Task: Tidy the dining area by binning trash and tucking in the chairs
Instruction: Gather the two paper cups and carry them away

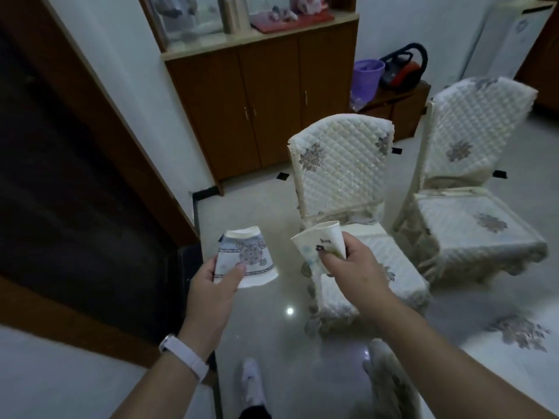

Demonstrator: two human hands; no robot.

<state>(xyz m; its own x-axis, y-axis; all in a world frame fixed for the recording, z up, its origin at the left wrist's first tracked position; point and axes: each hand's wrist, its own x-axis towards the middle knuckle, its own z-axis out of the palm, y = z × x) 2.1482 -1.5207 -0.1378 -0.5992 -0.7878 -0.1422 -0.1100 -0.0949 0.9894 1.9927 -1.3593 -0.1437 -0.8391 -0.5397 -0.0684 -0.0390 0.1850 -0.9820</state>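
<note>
A crushed paper cup [245, 258] with a blue pattern is being gripped by the left hand [216, 285], its mouth tilted downward. A second paper cup [319, 244], also dented, is being held closed in the right hand [352, 267], mouth pointing up and left. Both cups are being carried above the glossy floor [281, 334]. Two covered chairs [348, 189] are being seen standing side by side just ahead on the right, the far chair [475, 182] beside the near one. A purple bin [366, 80] is being seen well beyond them, next to the wooden cabinet [263, 98]. A white band [184, 359] is being worn on the left wrist.
</note>
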